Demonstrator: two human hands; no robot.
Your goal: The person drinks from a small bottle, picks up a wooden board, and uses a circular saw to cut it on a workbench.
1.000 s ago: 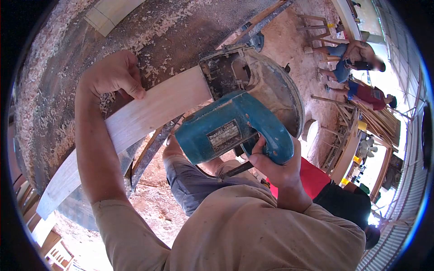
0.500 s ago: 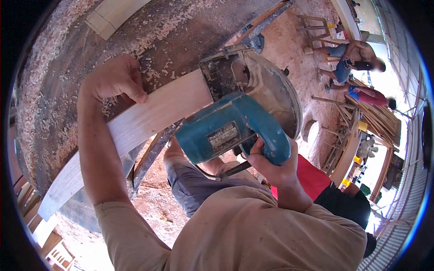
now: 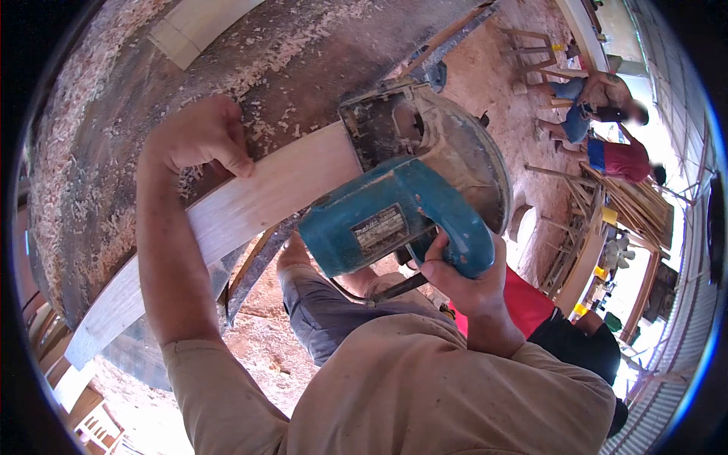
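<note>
My right hand (image 3: 470,277) is wrapped round the rear handle of a teal circular saw (image 3: 379,220). The saw's metal base rests at the end of a pale wooden board (image 3: 280,178), and its dusty guard faces away to the upper right; the blade is hidden. My left hand (image 3: 205,140) is bent over the board's far edge, thumb on its top face, other fingers curled down and partly hidden. The board slants to the lower left, under my left forearm.
A dark worktable (image 3: 288,68) strewn with shavings lies under the board. Another pale wood piece (image 3: 182,38) rests on it at the upper left. Several people are at the right, one near my right elbow in red and black. A power cord hangs below the saw.
The view has shifted slightly, so hands, saw and board appear a little further right. My grips look the same. In the background, a person in red has changed posture.
</note>
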